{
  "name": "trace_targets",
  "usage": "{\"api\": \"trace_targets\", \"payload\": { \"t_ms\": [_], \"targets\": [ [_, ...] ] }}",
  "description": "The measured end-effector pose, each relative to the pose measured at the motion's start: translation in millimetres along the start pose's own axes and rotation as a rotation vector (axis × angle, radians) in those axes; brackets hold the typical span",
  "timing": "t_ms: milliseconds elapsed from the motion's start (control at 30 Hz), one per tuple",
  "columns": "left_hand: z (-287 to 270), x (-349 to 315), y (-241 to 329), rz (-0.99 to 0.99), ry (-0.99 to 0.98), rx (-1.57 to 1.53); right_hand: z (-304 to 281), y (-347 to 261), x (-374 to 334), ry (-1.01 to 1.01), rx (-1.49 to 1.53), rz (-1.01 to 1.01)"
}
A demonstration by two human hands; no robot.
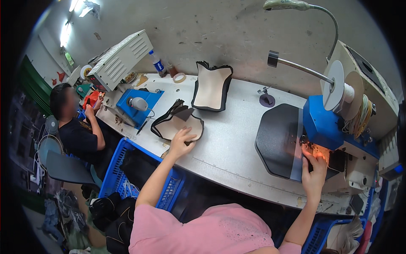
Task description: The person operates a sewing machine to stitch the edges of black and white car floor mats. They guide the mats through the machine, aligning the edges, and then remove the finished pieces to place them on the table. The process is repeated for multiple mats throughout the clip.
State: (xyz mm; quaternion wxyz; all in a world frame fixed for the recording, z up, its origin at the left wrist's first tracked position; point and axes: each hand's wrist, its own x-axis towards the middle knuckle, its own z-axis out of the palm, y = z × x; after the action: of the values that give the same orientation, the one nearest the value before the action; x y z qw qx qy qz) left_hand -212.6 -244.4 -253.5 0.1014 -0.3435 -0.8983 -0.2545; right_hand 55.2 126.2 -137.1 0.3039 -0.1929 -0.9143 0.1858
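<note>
My left hand (182, 143) is open, its fingers resting on the cream upper face of a stack of cut, black-edged pieces (167, 128). A dark pointed flap (184, 113) sticks up from that stack just beyond my fingers. At the right, my right hand (314, 172) is at the glowing work point of a blue-and-white sewing-type machine (323, 122). Its fingers are bent together there; glare and the machine hide what they hold. A black flat plate (277, 142) lies left of that hand.
Behind the left stack stands another cream-and-black stack (212, 89). Tape (179, 78), a bottle (158, 64) and a second machine (137, 106) are at the far left. A thread spool (334, 86) overhangs the right machine. A co-worker (76, 122) sits left, beyond a blue crate (115, 169).
</note>
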Motion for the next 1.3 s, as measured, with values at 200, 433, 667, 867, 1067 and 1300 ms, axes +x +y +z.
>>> {"api": "trace_targets", "payload": {
  "t_ms": [200, 433, 667, 867, 1067, 1300],
  "targets": [
    [-2.3, 58.2, 44.4, 0.105, 0.187, -0.015, -0.2, -3.0, 1.7, 0.018, -0.01, -0.009],
    [40.2, 137.9, 50.0, 0.253, 0.223, 0.098, 0.3, -1.6, 2.0, 0.032, 0.015, -0.01],
    [36.7, 176.1, 6.7, -0.346, 0.095, -0.751, 0.0, -3.7, 2.2, 0.044, 0.023, -0.035],
    [-48.9, 171.4, 111.9, -0.139, 0.12, -1.075, -1.5, -3.6, 2.0, 0.029, 0.055, -0.05],
    [-32.0, 57.0, 247.6, 0.388, -0.53, -0.925, 2.7, -44.4, 13.7, -0.114, 0.447, 0.008],
    [-2.6, 55.1, 281.8, 0.664, -0.028, -0.36, -2.3, -34.2, -5.4, -0.17, 0.168, -0.074]
  ]
}}
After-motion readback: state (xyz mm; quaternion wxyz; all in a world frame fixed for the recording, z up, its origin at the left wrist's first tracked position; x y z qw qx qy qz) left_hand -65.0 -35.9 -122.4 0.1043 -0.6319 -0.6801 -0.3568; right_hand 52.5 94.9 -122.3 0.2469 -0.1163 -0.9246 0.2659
